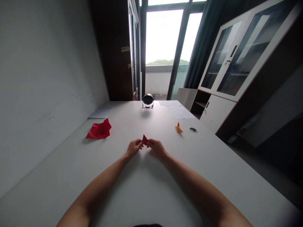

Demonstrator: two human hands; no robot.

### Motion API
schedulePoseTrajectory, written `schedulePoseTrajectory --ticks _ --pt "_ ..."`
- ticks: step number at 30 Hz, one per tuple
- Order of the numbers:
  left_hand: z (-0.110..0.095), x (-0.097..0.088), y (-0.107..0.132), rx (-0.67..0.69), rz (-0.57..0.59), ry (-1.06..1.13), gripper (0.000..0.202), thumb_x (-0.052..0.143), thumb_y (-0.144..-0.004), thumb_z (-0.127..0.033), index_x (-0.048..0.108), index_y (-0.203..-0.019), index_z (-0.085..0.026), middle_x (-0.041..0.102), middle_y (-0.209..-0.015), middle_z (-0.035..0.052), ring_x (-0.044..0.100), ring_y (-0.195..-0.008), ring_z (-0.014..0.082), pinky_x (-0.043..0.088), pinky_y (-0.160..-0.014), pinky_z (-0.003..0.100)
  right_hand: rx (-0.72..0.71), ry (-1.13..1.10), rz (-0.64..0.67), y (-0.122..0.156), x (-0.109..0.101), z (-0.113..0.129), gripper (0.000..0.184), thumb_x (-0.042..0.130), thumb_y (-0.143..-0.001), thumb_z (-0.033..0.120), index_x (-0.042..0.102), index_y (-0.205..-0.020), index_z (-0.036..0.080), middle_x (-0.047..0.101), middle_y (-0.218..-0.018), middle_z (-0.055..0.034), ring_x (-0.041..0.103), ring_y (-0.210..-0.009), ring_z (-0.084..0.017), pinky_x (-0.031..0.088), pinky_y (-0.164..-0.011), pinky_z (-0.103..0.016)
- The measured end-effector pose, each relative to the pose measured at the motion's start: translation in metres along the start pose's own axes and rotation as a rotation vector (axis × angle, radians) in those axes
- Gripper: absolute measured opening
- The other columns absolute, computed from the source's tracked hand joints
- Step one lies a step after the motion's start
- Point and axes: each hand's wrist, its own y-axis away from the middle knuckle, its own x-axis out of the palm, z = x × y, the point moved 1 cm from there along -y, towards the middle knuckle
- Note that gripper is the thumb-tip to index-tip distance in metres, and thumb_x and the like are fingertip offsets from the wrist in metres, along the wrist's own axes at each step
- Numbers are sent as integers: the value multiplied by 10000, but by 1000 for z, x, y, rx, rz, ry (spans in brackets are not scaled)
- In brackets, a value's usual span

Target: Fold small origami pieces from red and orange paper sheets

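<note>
A small piece of folded red paper [144, 139] with a pointed top is held just over the middle of the white table [146, 189]. My left hand [134, 147] pinches its left side, and my right hand [156, 147] pinches the right side. Fingers cover its lower edges, so the full shape of the fold is hidden. To the left lies a crumpled, creased sheet of red paper [99, 130]. A small folded orange paper figure [178, 127] stands on the right of the table.
A small round black device on a stand [148, 100] is at the table's far end. White paper sheets [181, 112] lie at the far right, another sheet [100, 112] by the left wall. A round cable hole [193, 130] sits near the right edge. White cabinets [220, 110] stand beyond.
</note>
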Motion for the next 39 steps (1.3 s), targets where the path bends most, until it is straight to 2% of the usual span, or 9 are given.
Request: schedulePoseTrajectory --ticks 7,13,23,32,36,39 --pt "-13 2 7 1 65 -167 309 587 -864 -455 710 -931 -180 712 -756 40 647 -669 151 493 -653 249 -5 106 -53 2 -3 9 309 538 -900 415 724 -929 170 712 -762 -36 608 -646 -154 455 -630 -259" --pt "-16 4 9 7 71 -187 280 582 -863 -423 710 -946 -188 719 -783 34 653 -685 151 492 -656 246 -49 189 -128 1 -4 8 293 541 -892 403 680 -779 171 655 -683 -18 540 -611 -133 406 -591 -239" --pt "-16 1 7 -15 100 -143 334 579 -860 -471 727 -871 -172 699 -712 44 630 -647 162 464 -617 244 -69 117 -115 3 -4 12 292 541 -899 428 664 -791 187 654 -680 -26 542 -608 -150 427 -599 -271" --pt "-19 4 12 40 155 -290 296 568 -856 -420 699 -744 -179 676 -666 4 577 -617 138 400 -597 224 -62 115 -147 5 -3 13 346 519 -912 489 652 -793 193 618 -659 -18 514 -592 -142 411 -571 -261" --pt "-17 5 12 20 145 -220 271 587 -850 -419 714 -831 -181 680 -699 11 583 -641 141 416 -611 228 -57 109 -153 5 -4 15 369 509 -921 496 629 -756 189 577 -621 -7 485 -568 -131 400 -555 -257" --pt "-13 5 9 -9 125 -98 296 589 -855 -435 715 -888 -170 674 -702 27 597 -656 149 446 -636 243 -24 -8 -138 4 -4 14 394 510 -911 532 629 -783 179 606 -660 -25 529 -604 -145 447 -577 -266"
